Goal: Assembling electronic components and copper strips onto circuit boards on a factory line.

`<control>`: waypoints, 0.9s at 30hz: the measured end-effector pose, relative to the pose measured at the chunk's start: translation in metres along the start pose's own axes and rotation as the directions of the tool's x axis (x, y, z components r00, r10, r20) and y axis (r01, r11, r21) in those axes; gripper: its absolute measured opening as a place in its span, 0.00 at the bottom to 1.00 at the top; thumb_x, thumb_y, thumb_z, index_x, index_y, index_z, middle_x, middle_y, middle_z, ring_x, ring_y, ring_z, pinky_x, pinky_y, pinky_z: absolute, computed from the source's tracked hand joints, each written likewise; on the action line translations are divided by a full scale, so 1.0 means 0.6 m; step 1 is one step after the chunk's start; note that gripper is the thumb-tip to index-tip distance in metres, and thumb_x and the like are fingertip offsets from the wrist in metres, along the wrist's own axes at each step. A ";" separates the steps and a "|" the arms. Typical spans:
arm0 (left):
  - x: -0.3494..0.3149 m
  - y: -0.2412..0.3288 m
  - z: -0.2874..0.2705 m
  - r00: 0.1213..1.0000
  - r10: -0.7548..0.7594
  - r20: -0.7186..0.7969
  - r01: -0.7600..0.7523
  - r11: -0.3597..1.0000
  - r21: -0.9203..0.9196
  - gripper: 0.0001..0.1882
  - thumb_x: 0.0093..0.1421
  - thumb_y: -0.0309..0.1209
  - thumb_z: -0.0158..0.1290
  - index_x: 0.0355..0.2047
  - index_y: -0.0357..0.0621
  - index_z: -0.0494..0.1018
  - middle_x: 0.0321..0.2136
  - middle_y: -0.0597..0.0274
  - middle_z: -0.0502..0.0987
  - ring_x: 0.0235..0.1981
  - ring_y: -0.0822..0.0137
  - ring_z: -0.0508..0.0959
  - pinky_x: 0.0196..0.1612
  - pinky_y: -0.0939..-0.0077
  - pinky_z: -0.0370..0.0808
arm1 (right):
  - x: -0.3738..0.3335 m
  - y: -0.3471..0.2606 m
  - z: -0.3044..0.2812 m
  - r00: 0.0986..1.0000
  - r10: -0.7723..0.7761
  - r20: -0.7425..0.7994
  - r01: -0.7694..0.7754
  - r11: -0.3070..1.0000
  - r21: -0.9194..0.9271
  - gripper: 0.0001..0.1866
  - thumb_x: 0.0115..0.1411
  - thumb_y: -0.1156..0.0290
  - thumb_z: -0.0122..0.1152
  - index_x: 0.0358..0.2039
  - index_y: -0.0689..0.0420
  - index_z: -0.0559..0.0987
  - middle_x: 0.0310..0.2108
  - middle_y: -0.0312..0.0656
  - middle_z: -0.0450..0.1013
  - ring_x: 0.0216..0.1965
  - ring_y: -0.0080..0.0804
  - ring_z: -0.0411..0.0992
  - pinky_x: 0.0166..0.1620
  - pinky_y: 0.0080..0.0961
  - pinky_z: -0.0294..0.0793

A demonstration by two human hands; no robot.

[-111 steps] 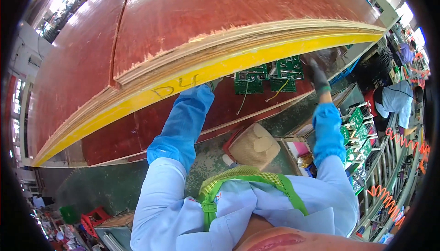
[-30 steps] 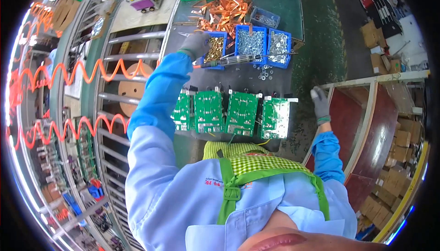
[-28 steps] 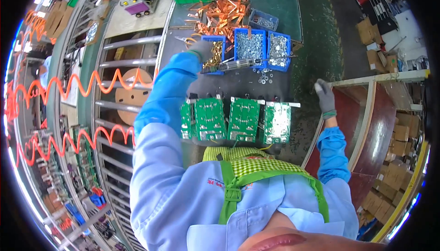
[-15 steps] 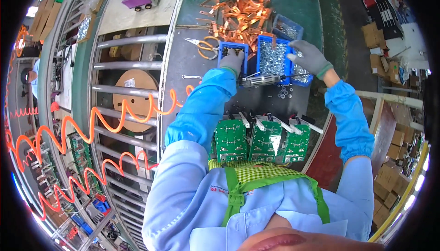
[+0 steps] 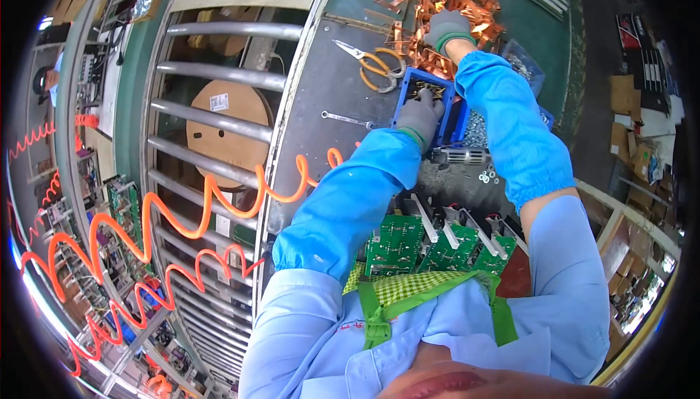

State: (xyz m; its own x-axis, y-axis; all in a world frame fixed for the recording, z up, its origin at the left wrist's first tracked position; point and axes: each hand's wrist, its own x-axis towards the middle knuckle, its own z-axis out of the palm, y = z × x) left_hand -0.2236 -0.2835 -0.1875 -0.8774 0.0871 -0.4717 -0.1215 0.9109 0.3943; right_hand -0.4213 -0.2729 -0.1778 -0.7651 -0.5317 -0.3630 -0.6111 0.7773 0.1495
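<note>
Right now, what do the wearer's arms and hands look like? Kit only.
Left hand and right hand: grey gloves with green cuffs. Forearms: bright blue, loose, wrinkled sleeve covers. Above those: pale blue shirt sleeves.

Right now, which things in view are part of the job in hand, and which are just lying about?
Apparently in the job:
blue rectangular plastic bin of small metal parts, left hand in it
heap of flat copper-coloured strips, right hand at it

Lying about, untouched:
orange-handled metal scissors
silver metal wrench
large round tan cardboard reel
</note>
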 end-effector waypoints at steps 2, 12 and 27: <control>-0.003 -0.003 0.013 0.996 0.008 -0.092 0.002 0.995 0.104 0.21 0.54 0.24 0.45 0.50 0.50 0.62 0.47 0.43 0.61 0.37 0.51 0.76 0.39 0.63 0.75 | 0.021 -0.012 0.013 0.985 0.168 0.042 -0.166 0.984 -0.058 0.21 0.49 0.51 0.56 0.38 0.51 0.79 0.42 0.47 0.72 0.43 0.42 0.72 0.43 0.40 0.72; 0.012 -0.024 -0.010 0.996 0.022 0.086 -0.021 1.000 -0.022 0.17 0.57 0.27 0.43 0.48 0.49 0.65 0.47 0.46 0.62 0.43 0.50 0.74 0.43 0.61 0.73 | 0.008 0.000 0.027 0.981 0.193 0.016 -0.193 0.981 0.009 0.25 0.49 0.48 0.56 0.40 0.54 0.78 0.43 0.44 0.73 0.44 0.45 0.71 0.44 0.40 0.71; 0.016 -0.016 -0.012 0.993 0.116 -0.017 -0.116 0.993 0.020 0.10 0.54 0.27 0.45 0.37 0.45 0.72 0.35 0.48 0.75 0.39 0.51 0.75 0.42 0.60 0.72 | -0.268 0.144 -0.077 0.610 0.244 -0.754 0.292 0.816 0.500 0.16 0.49 0.56 0.60 0.23 0.57 0.77 0.23 0.46 0.69 0.29 0.45 0.68 0.33 0.38 0.66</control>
State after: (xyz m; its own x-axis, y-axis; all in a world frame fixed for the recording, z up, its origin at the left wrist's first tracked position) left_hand -0.2344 -0.2943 -0.1899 -0.8935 0.1856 -0.4090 -0.0094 0.9027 0.4301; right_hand -0.3608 -0.1356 -0.0642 -0.7686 -0.3882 0.5084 -0.6202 0.6470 -0.4435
